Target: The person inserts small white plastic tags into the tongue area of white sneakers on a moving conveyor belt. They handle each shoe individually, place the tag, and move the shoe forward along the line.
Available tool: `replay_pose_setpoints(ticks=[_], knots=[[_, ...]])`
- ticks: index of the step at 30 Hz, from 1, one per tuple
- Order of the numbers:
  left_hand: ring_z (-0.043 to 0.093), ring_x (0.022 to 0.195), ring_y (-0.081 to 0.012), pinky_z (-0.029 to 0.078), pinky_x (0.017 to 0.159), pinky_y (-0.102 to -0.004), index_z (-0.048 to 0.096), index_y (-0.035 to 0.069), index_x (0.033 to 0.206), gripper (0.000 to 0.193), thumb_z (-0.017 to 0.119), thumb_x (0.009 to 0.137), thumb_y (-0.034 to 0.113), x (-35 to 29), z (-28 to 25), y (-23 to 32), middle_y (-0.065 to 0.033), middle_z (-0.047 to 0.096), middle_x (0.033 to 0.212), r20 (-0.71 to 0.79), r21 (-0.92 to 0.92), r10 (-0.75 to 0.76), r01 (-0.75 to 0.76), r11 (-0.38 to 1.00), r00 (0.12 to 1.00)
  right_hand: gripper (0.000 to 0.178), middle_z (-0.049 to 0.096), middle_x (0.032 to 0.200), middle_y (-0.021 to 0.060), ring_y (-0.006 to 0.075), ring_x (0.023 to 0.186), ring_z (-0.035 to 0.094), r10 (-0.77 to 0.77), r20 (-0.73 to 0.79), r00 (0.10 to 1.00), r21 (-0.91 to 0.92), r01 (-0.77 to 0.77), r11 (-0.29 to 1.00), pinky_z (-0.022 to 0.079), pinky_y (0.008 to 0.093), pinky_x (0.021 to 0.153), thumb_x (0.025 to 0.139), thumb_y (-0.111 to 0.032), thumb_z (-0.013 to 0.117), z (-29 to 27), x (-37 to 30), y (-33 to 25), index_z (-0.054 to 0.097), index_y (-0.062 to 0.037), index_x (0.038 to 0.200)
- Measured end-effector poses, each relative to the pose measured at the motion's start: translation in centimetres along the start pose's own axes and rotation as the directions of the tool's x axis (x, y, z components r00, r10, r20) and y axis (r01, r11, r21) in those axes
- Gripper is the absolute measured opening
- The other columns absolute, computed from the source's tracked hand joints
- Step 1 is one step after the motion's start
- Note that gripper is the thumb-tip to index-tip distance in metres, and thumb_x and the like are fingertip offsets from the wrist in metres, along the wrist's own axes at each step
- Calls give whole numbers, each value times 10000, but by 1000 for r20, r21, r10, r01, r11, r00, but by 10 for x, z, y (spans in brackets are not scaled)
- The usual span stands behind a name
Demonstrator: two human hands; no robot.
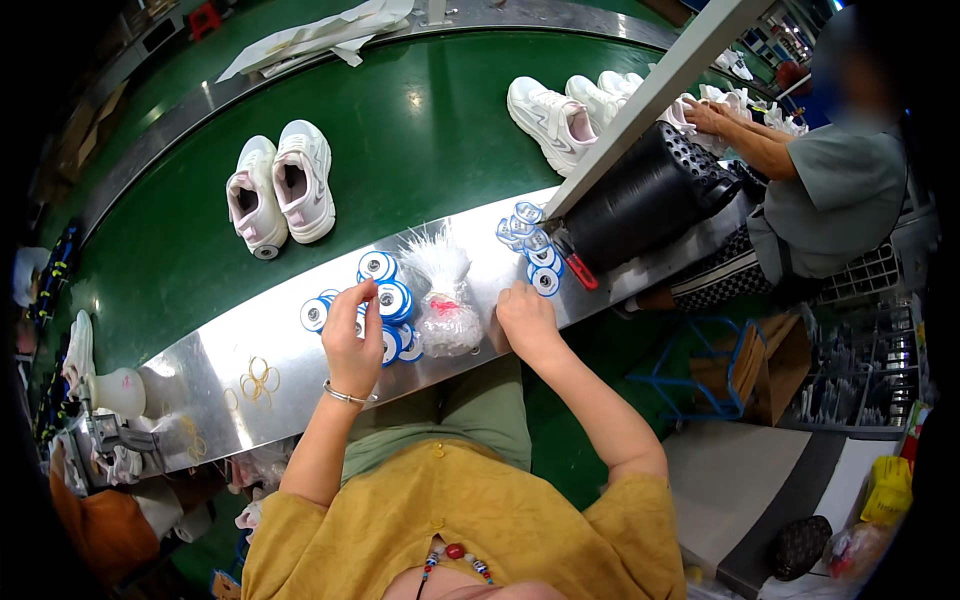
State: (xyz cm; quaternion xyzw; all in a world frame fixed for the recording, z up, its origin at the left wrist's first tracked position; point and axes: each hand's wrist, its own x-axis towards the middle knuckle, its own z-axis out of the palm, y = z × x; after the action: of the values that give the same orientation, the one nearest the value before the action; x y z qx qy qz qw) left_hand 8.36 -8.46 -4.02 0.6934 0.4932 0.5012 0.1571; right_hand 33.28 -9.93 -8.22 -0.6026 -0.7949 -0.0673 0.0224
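Blue-rimmed white tags [395, 300] lie stacked on the steel bench [215, 355] by my left hand [352, 338], loose tags [544, 281] just beyond my right hand [527, 316]. Fingers curl (pinching anything? I cannot tell). Tag-handling seems underway; separating one calls for fingertip care.

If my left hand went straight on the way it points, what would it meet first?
Your left hand would probably meet the far pile of round, blue-rimmed white discs on the silver metal ledge, though its height above them is unclear.
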Motion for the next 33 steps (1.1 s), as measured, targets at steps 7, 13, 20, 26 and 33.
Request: replay_pose_setpoints(ticks=[7,13,20,26,33], knots=[[588,668,-189,468,609,-267,609,-23,947,125,595,822,-22,-10,12,12,-112,612,807,140,-213,-113,142,967,984,38,599,769,116,237,661,617,140,96,985,143,-153,978,495,327,561,722,-41,590,-40,0,22,602,-5,726],[512,619,-71,430,571,-216,642,-9,1006,286,518,941,241,-31,36,33,1,549,706,759,-370,-304,765,527,576,15,555,708,47,99,558,508,323,165,932,952,-236,195,391,231,505,790,-6,602,-92,-29,-2,597,6,783],[367,518,-41,319,481,-194,659,-6,888,312,492,950,251,-8,32,43,45,408,567,706,-515,-365,793,325,607,24,528,697,23,66,540,457,194,30,981,955,-85,285,362,214,487,789,12,607,-91,-33,-59,584,6,786],[345,475,-39,281,443,-192,659,-11,834,309,508,936,239,-5,0,25,53,392,538,698,-463,-467,840,284,543,68,551,756,33,93,627,505,144,16,990,965,-53,256,407,225,571,817,-56,628,-86,-22,-62,618,-2,857],[394,492,-38,295,449,-199,659,9,825,280,507,926,221,-24,-9,25,41,462,572,689,-409,-378,763,501,618,123,588,884,64,130,799,571,165,5,986,997,-16,71,453,236,684,833,-40,617,-78,24,-94,615,28,936]])
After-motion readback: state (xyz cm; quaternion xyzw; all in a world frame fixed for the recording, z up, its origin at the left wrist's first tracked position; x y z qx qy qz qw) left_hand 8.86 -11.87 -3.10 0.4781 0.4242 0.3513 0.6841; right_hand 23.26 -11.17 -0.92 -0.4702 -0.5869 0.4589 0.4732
